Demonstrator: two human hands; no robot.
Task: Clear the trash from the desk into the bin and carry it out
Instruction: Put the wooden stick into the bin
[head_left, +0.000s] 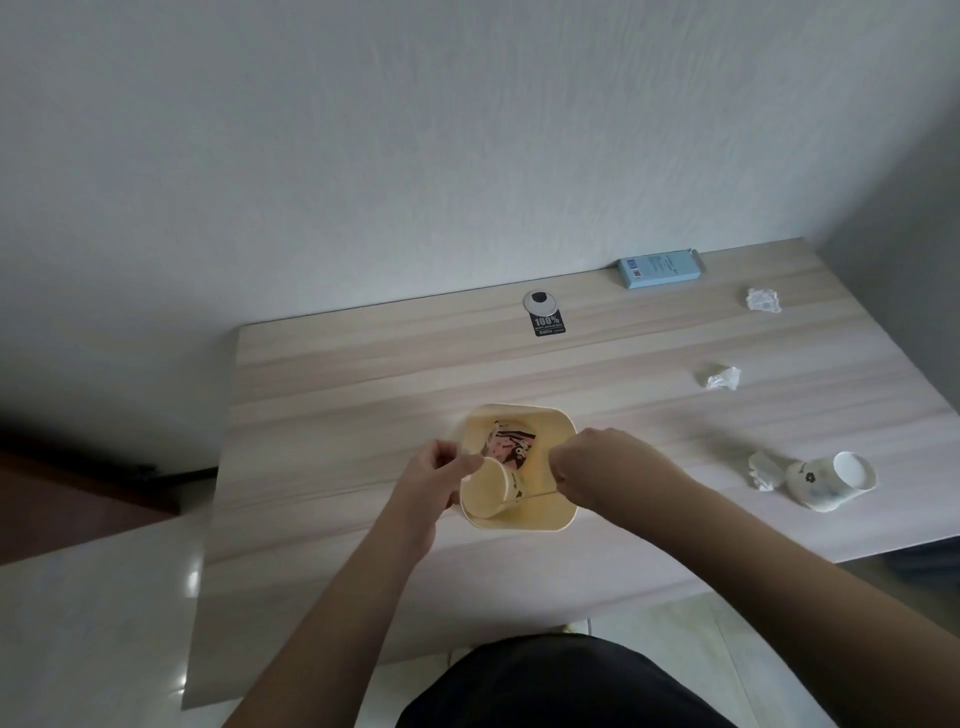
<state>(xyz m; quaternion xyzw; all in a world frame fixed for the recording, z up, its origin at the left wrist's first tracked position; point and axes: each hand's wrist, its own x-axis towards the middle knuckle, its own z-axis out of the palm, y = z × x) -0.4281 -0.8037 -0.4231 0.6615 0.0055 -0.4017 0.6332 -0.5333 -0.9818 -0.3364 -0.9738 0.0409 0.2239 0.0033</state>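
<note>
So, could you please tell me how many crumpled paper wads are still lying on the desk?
3. One lies at the far right near the blue box, one sits mid-right, and one touches the tipped paper cup. More may be hidden inside the bin.

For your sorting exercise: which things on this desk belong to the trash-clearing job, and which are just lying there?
Job: yellow bin, paper cup inside it, fallen cup, crumpled papers.
Lying about: blue box, black tag.

bin (558, 431) on desk (337, 374) | cup (491, 493) inside, seemingly | tipped cup (826, 480) right
</note>
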